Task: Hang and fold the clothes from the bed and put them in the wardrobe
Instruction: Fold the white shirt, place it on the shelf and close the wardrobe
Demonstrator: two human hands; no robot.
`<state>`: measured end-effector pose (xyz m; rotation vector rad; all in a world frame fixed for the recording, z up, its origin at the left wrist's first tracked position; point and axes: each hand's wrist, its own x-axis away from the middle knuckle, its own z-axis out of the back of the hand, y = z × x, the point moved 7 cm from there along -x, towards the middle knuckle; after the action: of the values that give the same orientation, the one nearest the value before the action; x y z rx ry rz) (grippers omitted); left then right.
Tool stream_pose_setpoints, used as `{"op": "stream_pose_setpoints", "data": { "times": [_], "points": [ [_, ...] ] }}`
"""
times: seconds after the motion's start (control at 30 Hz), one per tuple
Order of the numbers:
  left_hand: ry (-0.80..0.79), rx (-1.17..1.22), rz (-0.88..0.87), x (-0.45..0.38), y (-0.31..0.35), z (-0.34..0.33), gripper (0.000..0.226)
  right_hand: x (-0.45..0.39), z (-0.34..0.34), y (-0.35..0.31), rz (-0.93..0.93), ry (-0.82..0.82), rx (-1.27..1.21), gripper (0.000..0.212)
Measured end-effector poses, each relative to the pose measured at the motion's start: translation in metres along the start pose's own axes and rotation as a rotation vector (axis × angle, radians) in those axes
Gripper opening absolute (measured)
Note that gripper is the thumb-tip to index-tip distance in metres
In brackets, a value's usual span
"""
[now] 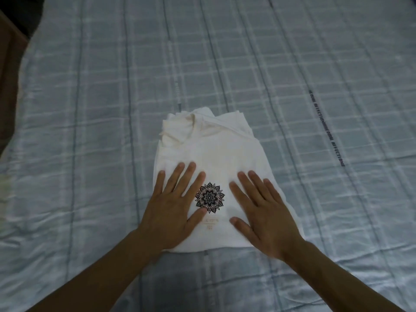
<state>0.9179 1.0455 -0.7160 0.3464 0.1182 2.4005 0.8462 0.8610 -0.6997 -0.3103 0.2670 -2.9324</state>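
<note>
Lying at the centre of the head view is one folded white T-shirt (pixel 209 158), resting on a pale blue checked bedspread (pixel 90 109) that is filling nearly the whole frame. Its collar end is pointing toward 12 o'clock, slightly bunched, and its folded hem is sitting toward 6 o'clock. A black mandala print (pixel 209 197) is showing on the lower middle of the shirt, with faint lettering just below it. The left hand (pixel 174 210) is pressing flat on the shirt at 9 o'clock of the print, fingers spread wide, thumb touching the print's lower edge, gripping nothing. The right hand (pixel 263 212) is lying flat at 3 o'clock of the print, fingers likewise splayed, empty. A line of dark printed text (pixel 326 128) is running across the bedspread toward 2 o'clock, well apart from the shirt.
</note>
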Motion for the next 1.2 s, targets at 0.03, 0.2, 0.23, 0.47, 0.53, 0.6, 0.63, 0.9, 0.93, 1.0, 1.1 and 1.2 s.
{"op": "stream_pose_setpoints", "data": {
  "times": [0.03,0.2,0.23,0.47,0.53,0.6,0.63,0.9,0.93,1.0,1.1,1.2],
  "points": [
    [0.001,-0.027,0.000,0.001,0.002,0.002,0.074,0.004,0.000,-0.001,0.023,-0.009,0.002,0.075],
    [0.041,0.036,-0.153,0.025,0.022,0.010,0.082,0.037,0.000,-0.003,0.105,0.014,0.018,0.086],
    [0.040,0.045,-0.169,0.032,0.026,0.008,0.085,0.042,-0.001,-0.002,0.102,0.017,0.022,0.090],
    [0.102,-0.054,-0.148,0.037,0.034,0.004,0.090,0.038,-0.001,-0.002,0.064,0.178,0.021,0.081],
    [0.194,-0.055,-0.164,0.038,0.039,0.007,0.061,0.036,0.003,-0.003,0.045,0.246,0.022,0.070],
    [0.261,-0.062,-0.171,0.041,0.042,0.010,0.052,0.035,0.008,-0.005,0.043,0.280,0.022,0.060],
    [0.289,-0.066,-0.171,0.043,0.043,0.013,0.051,0.035,0.012,-0.007,0.047,0.291,0.024,0.052],
    [0.401,-0.006,-0.144,0.084,0.067,0.035,0.051,0.069,0.029,-0.023,0.024,0.255,-0.003,0.055],
    [0.357,0.007,-0.143,0.094,0.073,0.031,0.061,0.081,0.027,-0.028,0.033,0.233,-0.002,0.059],
    [0.253,0.053,-0.153,0.117,0.085,0.022,0.070,0.107,0.025,-0.039,0.052,0.180,-0.021,0.062],
    [0.080,0.151,-0.162,0.148,0.097,0.008,0.060,0.144,0.020,-0.047,0.052,0.011,-0.052,0.057],
    [0.012,0.172,-0.214,0.163,0.098,0.015,0.036,0.157,0.026,-0.053,0.087,-0.151,-0.060,0.049]
  ]
}}
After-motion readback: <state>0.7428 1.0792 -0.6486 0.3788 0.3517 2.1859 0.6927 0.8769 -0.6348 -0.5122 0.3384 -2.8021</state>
